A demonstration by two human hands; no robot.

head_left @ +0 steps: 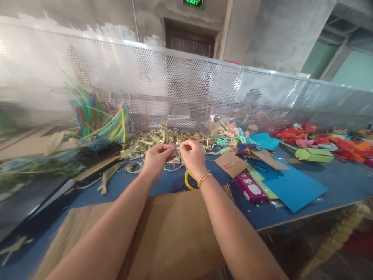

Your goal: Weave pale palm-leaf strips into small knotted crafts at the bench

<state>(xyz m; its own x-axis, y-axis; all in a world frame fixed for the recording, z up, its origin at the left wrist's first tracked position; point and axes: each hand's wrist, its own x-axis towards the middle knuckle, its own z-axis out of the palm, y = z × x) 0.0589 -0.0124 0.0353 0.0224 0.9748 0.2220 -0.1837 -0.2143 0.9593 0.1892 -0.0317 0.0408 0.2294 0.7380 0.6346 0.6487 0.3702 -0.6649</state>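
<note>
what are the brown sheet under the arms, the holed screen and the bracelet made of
Brown sheet: probably matt cardboard, from its dull, creased face. Holed screen: likely metal, given its silvery sheen. Bracelet: shiny, gold-coloured, perhaps metal; too small to tell.

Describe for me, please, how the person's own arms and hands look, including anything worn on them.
The left hand and right hand are ungloved, and no sleeves show on the forearms. A gold-coloured chain bracelet circles the right wrist.

Single head-worn view: faces forward, down over left hand point(155, 161), right hand point(194, 155), near blue table point(344, 182), toward perforated screen point(140, 74).
</note>
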